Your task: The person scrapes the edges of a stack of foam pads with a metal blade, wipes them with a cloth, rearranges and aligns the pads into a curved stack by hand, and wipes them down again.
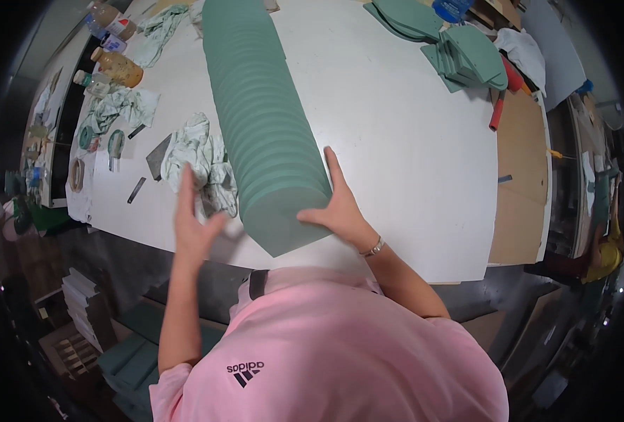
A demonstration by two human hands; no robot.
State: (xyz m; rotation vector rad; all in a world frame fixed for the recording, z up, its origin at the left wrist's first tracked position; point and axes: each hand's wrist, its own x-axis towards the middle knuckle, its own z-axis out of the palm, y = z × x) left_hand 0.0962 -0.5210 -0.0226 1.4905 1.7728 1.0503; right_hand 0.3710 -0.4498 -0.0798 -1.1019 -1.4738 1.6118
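A long row of overlapping flat green pieces (269, 133) runs from the far side of the white table to its near edge. The nearest piece (284, 221) lies fully exposed, with a pointed corner toward me. My right hand (336, 209) is spread at the row's near right edge, its thumb over the nearest piece and its fingers stretched along the side. To the left of the row, my left hand (196, 221) is open with thumb and fingers apart, slightly blurred and holding nothing. It is beside a crumpled, patterned cloth (189, 151).
Bottles (118, 68), more cloths (118, 109), tape rolls (77, 174) and small dark blades (137, 190) lie on the left. At the far right are stacked green pieces (466, 56), a red-handled tool (497, 111) and brown cardboard (519, 176). The white tabletop (417, 176) extends rightward.
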